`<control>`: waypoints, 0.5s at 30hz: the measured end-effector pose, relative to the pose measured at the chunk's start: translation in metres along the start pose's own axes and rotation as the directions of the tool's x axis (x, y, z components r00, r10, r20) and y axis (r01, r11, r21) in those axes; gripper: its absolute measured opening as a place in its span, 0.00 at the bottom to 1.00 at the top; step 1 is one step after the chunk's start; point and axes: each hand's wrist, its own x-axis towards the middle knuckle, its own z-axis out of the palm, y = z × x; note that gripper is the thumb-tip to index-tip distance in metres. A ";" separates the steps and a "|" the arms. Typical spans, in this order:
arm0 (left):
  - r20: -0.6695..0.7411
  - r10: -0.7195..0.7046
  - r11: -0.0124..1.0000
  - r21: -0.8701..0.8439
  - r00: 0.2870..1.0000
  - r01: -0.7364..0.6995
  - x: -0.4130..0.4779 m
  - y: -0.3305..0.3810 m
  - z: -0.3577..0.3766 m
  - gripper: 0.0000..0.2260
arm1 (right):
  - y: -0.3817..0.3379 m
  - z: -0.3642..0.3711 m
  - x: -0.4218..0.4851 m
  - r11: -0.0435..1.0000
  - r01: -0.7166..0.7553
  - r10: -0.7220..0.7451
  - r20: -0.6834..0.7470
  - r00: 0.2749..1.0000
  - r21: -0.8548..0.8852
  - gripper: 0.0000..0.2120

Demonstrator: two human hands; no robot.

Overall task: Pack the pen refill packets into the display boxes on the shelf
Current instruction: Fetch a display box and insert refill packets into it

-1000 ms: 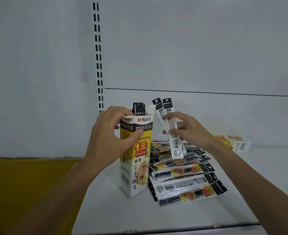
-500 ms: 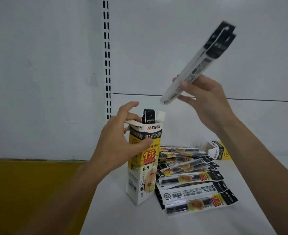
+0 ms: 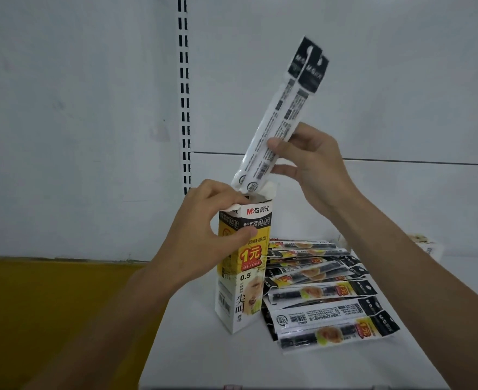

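A tall yellow, black and white display box (image 3: pixel 242 280) stands upright on the white shelf (image 3: pixel 260 367), its top flap open. My left hand (image 3: pixel 204 237) grips the box near its top, fingers at the rim. My right hand (image 3: pixel 314 170) holds two long pen refill packets (image 3: pixel 280 119) side by side, tilted, black headers up. Their lower ends sit right at the box's open mouth. A loose pile of several more refill packets (image 3: pixel 322 294) lies flat on the shelf to the right of the box.
A white back panel with a slotted upright (image 3: pixel 184 94) rises behind the box. Another small box (image 3: pixel 426 244) lies at the back right, partly hidden by my right forearm. A yellow surface (image 3: pixel 49 313) lies left of the shelf.
My right hand has swung the two packets from high above down to the box mouth. My left hand's fingers have closed onto the box rim.
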 end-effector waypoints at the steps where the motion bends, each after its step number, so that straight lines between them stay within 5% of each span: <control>1: -0.008 -0.006 1.000 -0.007 1.000 0.006 -0.001 0.000 0.000 0.14 | 0.003 0.001 -0.001 1.000 -0.012 0.013 0.018 1.000 -0.028 0.07; 6: -0.019 -0.033 0.999 -0.004 0.999 0.033 -0.003 -0.002 0.000 0.16 | 0.004 -0.003 -0.003 0.981 -0.024 0.048 0.123 0.991 -0.190 0.09; 11: -0.009 -0.032 0.999 -0.027 0.999 0.032 -0.002 0.000 0.004 0.17 | 0.006 0.004 -0.008 0.870 -0.087 0.255 0.291 0.922 -0.486 0.11; 15: 0.019 -0.063 0.997 -0.045 0.998 0.064 -0.004 0.000 0.004 0.17 | 0.002 0.001 -0.006 0.959 -0.154 0.206 0.210 0.956 -0.240 0.11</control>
